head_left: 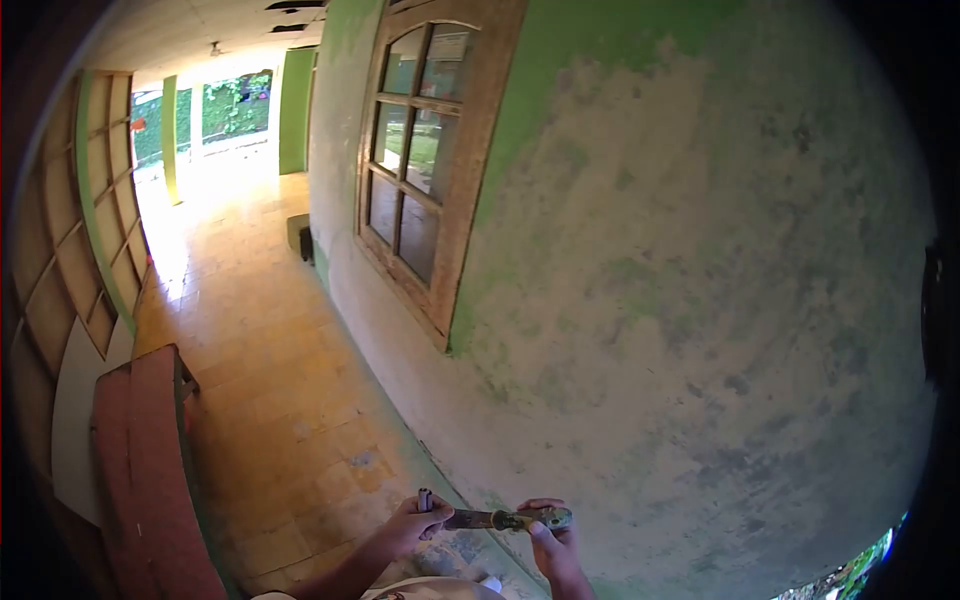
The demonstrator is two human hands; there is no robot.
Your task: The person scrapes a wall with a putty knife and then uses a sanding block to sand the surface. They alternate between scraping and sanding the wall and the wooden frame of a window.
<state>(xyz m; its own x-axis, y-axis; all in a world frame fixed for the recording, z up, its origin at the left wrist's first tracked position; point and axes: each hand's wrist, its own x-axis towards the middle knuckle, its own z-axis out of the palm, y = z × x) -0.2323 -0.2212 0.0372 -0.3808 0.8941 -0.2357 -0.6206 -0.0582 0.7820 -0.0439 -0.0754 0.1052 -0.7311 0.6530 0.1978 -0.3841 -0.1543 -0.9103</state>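
Low in the view, both my hands hold a worn scraper point(476, 520) level in front of the wall. Its flat dark blade points left, and its paint-stained greenish handle points right. My left hand point(418, 525) is closed at the blade end, where a short dark grey piece point(426, 499) sticks up above the fingers. Around the handle, my right hand point(552, 540) is closed with the thumb lying along the near side. The fingers partly hide the blade's tip and the handle.
A patchy wall point(660, 270) with flaking green paint rises at right, with a wooden-framed window point(425, 150) in it. Yellow floor tiles point(270, 400) run down the corridor. A reddish bench point(150, 470) stands at left beside a wooden lattice partition point(65, 270).
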